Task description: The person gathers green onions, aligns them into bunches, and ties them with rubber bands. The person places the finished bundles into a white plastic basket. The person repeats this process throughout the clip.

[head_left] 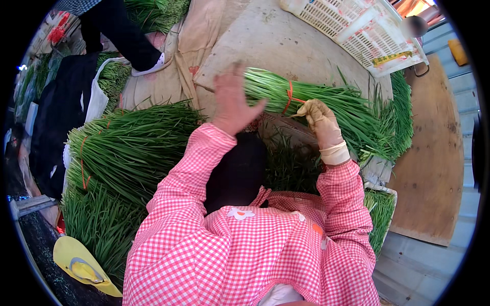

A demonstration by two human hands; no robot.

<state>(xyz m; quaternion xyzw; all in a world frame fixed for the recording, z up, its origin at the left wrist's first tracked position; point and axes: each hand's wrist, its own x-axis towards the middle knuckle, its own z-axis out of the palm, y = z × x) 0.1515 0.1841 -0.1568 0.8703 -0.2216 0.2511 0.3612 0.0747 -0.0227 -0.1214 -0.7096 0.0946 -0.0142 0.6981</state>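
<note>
A bundle of long green leafy stalks with pale bases (pixel 337 107) lies crosswise ahead of me, circled by a red tie (pixel 290 91). My right hand (pixel 319 118), in a stained latex glove, pinches the tie’s end at the bundle’s near side. My bare left hand (pixel 232 102) is raised beside the pale bases with fingers apart, blurred at the tips; whether it touches them I cannot tell. My dark-clothed leg (pixel 232 173) and loose dark leaves (pixel 291 163) are below the bundle.
Tied stalks (pixel 132 148) are piled at left, more (pixel 400 117) at right. A white crate (pixel 347 30) sits on a pale board (pixel 240 46). Another person’s leg (pixel 117 35) stands upper left. A plywood sheet (pixel 423 168) is right; a yellow cap-like object (pixel 76 255) lies lower left.
</note>
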